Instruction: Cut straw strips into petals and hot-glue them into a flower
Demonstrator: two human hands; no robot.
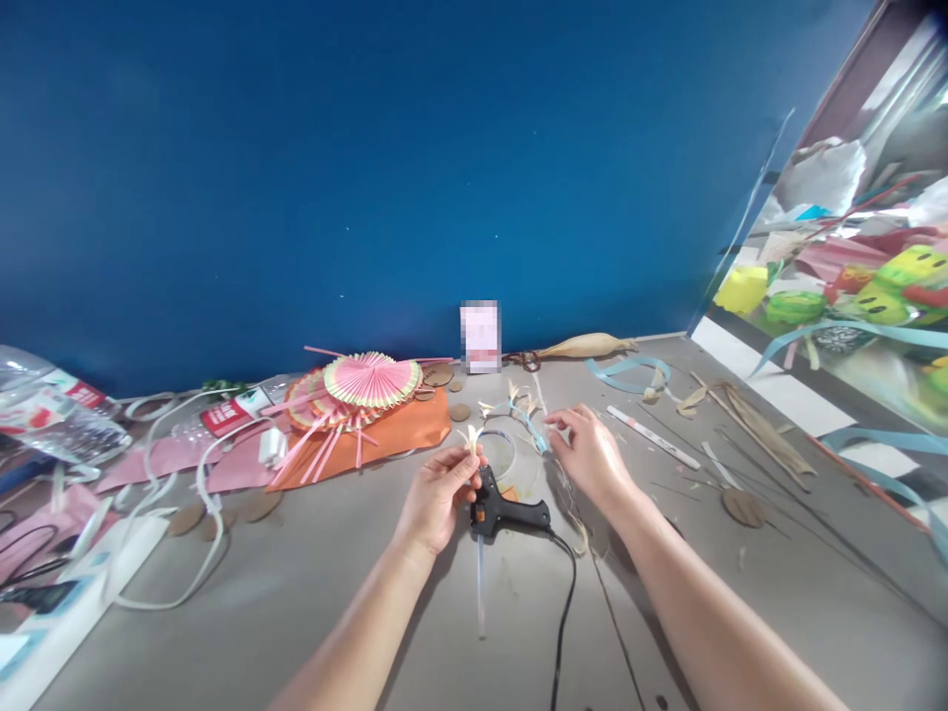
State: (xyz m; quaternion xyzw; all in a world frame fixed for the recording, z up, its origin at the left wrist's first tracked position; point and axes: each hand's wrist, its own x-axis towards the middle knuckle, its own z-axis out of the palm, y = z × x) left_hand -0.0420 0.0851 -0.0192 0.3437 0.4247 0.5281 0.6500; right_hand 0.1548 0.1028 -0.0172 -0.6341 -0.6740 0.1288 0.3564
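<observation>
My left hand (442, 494) pinches a small cream flower (472, 440), apparently of dried husk, upright between thumb and fingers. A black glue gun (511, 509) lies just beside those fingertips, a clear glue stick (481, 592) jutting from its back and its cord trailing toward me. My right hand (591, 456) hovers over the table with curled fingers apart, and no object shows between them. Close to its fingertips is a sprig of similar cream flowers (524, 405) with light blue ribbon (539, 440) on it. Behind the glue gun lies a round ring (504, 454), partly covered.
Pink paper fans (374, 380) rest on orange paper (430, 425) at left, near plastic bottles (55, 415) and a power strip (89, 612). A white marker (652, 436), dried husks (766, 430) and a wooden disc (743, 508) lie right. A blue wall (415, 178) closes the back.
</observation>
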